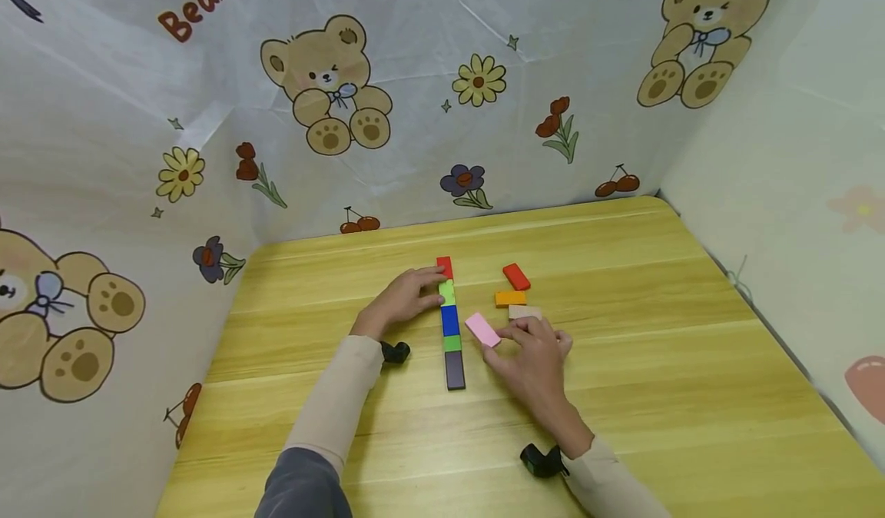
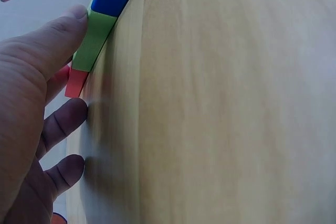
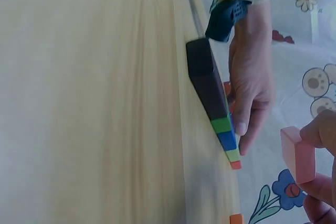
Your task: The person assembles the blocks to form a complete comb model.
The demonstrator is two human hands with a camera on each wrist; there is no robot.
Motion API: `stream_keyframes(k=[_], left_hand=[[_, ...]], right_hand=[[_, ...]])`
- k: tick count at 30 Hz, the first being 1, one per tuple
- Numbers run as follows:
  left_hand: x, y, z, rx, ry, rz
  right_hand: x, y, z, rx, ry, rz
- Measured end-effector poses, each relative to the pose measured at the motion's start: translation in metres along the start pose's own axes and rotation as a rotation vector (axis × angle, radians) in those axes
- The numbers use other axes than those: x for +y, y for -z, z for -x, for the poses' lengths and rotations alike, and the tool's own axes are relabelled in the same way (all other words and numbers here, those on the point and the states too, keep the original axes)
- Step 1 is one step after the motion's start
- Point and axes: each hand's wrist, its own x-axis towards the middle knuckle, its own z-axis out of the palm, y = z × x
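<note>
A straight row of coloured blocks runs away from me on the table: dark purple [image 1: 454,370] nearest, then green [image 1: 452,343], blue [image 1: 450,320], light green [image 1: 448,293] and red [image 1: 445,267]. My left hand [image 1: 404,299] lies along the left side of the far end. Its thumb touches the light green block and a finger touches the red one, the others held loosely apart. Between thumb and fingers my right hand [image 1: 535,356] pinches a pink block [image 3: 298,156], tilted and just right of the row.
Beyond the right hand lie a loose red block [image 1: 516,277], an orange block [image 1: 510,298] and a pale wooden block [image 1: 524,312], partly covered by the fingers. The wood-grain table [image 1: 622,272] meets a bear-printed cloth [image 1: 415,134] at the back and sides.
</note>
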Motion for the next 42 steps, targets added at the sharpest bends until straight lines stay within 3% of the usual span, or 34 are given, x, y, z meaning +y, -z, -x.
stream_keyframes(k=[10, 20, 27, 32, 42], left_hand=[[-0.003, 0.004, 0.000, -0.011, 0.018, 0.014], [-0.002, 0.004, 0.003, -0.007, 0.038, 0.013], [-0.002, 0.004, 0.002, -0.004, 0.026, 0.025], [-0.002, 0.002, 0.001, -0.004, 0.022, 0.024], [-0.001, 0.000, -0.001, -0.006, 0.021, 0.027]], right_hand=[[-0.014, 0.020, 0.036, 0.019, -0.006, -0.121], [-0.020, 0.013, 0.065, -0.072, -0.019, -0.140], [-0.019, 0.013, 0.063, -0.236, 0.079, -0.193], [-0.019, 0.016, 0.057, -0.334, 0.144, -0.160], [-0.012, 0.016, 0.046, -0.490, 0.197, -0.160]])
